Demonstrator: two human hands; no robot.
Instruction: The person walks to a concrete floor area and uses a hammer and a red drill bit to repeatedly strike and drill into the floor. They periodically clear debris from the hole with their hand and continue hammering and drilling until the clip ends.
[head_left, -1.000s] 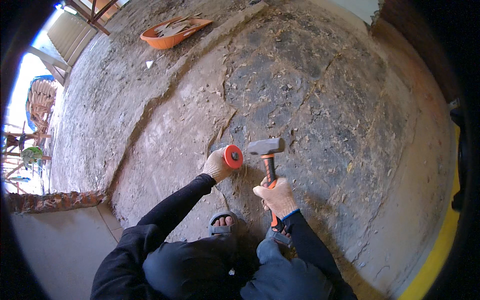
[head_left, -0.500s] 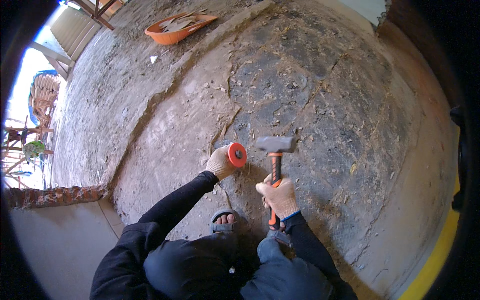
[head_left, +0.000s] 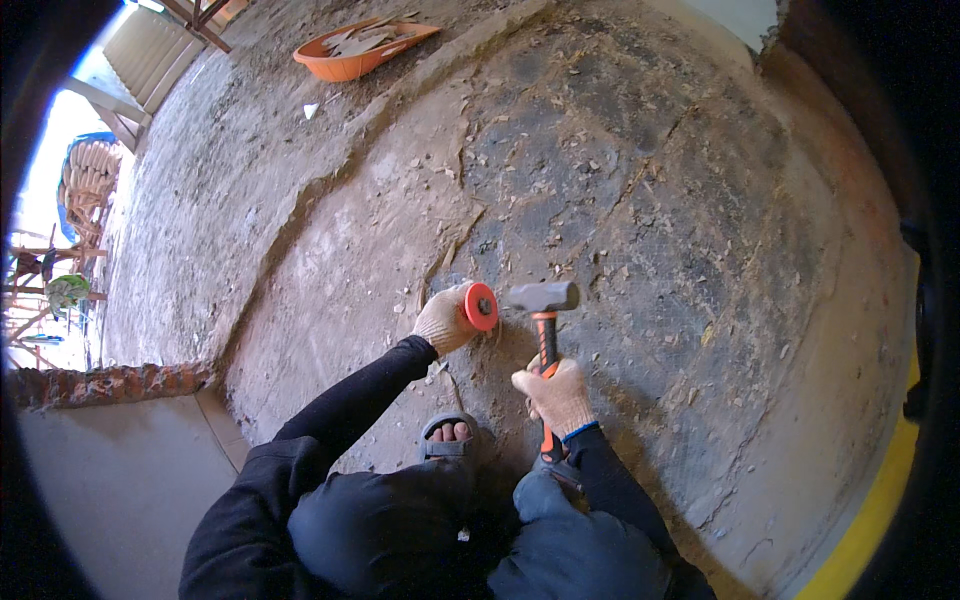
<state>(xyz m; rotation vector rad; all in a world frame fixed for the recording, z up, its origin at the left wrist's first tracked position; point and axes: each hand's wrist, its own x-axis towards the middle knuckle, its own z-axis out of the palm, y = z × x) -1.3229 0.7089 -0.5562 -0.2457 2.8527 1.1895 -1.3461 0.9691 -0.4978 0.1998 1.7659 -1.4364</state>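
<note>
My left hand [head_left: 442,321], in a knitted glove, is closed around a chisel [head_left: 482,307]. Its round red hand guard and dark struck end face up and to the right; the blade is hidden behind the hand. In my gloved right hand [head_left: 562,396] is a club hammer [head_left: 546,297], gripped midway along its orange and black handle. The grey hammer head stands just right of the chisel's end, with a small gap between them. Below both hands lies rough, broken floor [head_left: 640,300] with a dark patch and scattered chips.
An orange basin [head_left: 350,66] of broken pieces stands at the far left. A raised broken ridge [head_left: 300,215] crosses the floor. Brick edging [head_left: 110,388] borders smooth tile at the left. My sandalled foot [head_left: 447,438] is close below the left hand.
The hammer head has swung a little left, toward the chisel, and turned slightly. The chisel's red guard has shifted a little right and shows more edge-on.
</note>
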